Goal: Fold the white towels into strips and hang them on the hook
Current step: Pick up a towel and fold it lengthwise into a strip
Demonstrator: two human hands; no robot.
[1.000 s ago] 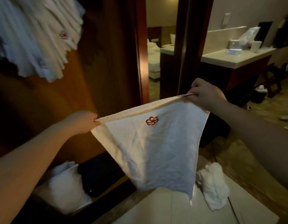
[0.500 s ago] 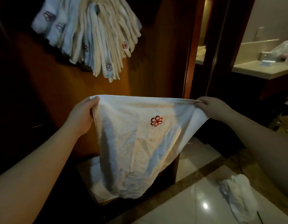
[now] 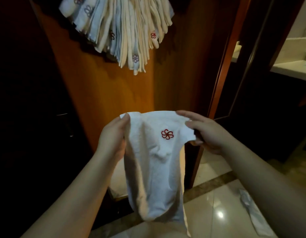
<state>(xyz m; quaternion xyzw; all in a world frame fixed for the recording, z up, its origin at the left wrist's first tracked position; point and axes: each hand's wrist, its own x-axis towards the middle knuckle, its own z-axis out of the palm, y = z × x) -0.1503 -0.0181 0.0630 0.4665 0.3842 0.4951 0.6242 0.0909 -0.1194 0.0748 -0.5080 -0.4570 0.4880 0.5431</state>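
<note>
A white towel [image 3: 155, 172] with a red flower emblem hangs in front of me, bunched into a narrow drape. My left hand [image 3: 112, 136] grips its top left edge. My right hand [image 3: 205, 131] pinches the top right corner, thumb over the cloth. Above, a thick bundle of folded white towels [image 3: 121, 30] hangs against the wooden panel [image 3: 104, 93]; the hook under it is hidden.
Another crumpled white towel [image 3: 253, 215] lies on the glossy tile floor at lower right. A dark door with a handle [image 3: 62, 114] is at left. A doorway frame [image 3: 224, 66] and a pale countertop [image 3: 293, 69] stand at right.
My hands have come closer together, so the towel that was stretched wide now hangs bunched and narrow. The view has turned left and up toward the hanging towels.
</note>
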